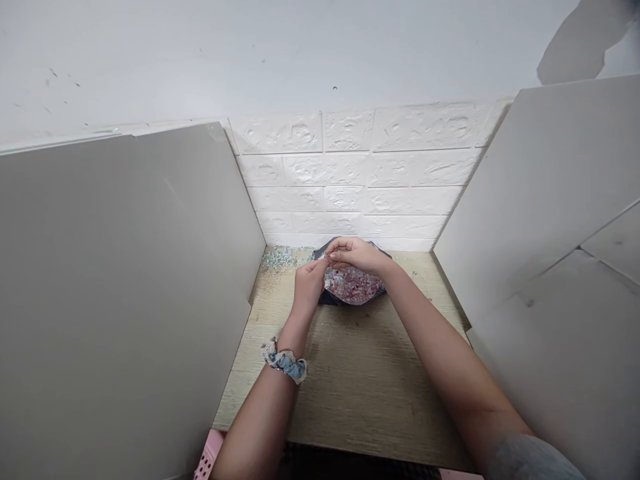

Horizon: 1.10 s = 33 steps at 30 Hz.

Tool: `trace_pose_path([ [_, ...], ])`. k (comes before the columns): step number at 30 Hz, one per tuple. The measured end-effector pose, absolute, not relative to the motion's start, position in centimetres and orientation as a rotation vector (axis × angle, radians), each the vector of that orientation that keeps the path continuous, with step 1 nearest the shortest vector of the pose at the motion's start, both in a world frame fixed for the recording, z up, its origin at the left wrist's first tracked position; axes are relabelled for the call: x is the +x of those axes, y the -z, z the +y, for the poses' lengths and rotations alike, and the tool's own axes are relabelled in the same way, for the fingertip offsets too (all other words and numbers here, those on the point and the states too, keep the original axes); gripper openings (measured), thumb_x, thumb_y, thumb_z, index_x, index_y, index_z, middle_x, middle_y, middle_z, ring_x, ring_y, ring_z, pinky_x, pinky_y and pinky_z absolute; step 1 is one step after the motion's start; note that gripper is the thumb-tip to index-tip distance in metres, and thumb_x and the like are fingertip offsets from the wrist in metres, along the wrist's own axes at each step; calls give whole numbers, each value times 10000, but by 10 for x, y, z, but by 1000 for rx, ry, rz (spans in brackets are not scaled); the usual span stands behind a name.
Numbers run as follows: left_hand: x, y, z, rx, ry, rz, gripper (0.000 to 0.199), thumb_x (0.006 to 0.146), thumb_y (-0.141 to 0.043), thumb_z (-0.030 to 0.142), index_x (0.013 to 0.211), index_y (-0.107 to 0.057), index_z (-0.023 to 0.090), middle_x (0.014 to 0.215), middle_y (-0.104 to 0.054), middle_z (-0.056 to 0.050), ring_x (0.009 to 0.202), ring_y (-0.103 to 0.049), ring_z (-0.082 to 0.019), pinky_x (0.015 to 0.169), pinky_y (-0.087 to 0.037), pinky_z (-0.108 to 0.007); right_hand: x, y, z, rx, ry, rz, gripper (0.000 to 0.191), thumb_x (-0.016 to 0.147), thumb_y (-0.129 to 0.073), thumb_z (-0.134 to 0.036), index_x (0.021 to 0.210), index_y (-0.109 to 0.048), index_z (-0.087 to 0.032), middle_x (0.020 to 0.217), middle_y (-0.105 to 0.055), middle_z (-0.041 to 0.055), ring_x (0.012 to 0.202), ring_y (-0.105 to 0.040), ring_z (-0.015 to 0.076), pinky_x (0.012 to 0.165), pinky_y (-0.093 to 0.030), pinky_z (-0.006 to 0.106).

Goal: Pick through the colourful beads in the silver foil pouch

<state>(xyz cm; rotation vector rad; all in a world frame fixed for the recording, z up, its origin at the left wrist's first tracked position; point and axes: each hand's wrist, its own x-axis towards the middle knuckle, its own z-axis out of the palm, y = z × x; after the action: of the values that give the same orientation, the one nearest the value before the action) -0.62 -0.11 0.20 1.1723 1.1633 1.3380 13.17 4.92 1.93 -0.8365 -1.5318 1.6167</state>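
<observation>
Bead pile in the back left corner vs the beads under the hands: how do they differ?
The corner pile looks pale blue-green and lies loose on the wooden table; the pink beads sit in a dark pouch. Left hand and right hand work over the pink beads; the corner pile lies untouched. Both are tiny.

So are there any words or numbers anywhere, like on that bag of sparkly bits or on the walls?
None can be read. The bag under the left hand and right hand shows only pinkish bits, no label.
The scrunchie has a pattern too blurred to tell.
The brick wall and grey panels carry no writing.
</observation>
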Motion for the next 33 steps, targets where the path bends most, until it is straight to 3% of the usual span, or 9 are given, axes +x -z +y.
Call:
trace_pose_path([
  [19, -6, -1, 0, 1199, -1335, 1198, 376, 722, -553, 344, 450, -350, 183, 399, -251, 68, 400, -221, -58, 416, -157, -229, 132, -16, 50, -851, -1602, -1540, 100, 707, -670, -148, 775, -597, -153, 755, -610, 1, 733, -595, 89, 714, -513, 212],
  [33, -7, -1, -1, 1201, -1338, 1197, 354, 722, -535, 328, 450, -359, 186, 429, -252, 62, 424, -223, -67, 428, -163, -235, 131, -17, 50, -871, -1621, -1538, 84, 708, -668, -134, 765, -610, -153, 754, -609, 6, 734, -584, 93, 730, -505, 231],
])
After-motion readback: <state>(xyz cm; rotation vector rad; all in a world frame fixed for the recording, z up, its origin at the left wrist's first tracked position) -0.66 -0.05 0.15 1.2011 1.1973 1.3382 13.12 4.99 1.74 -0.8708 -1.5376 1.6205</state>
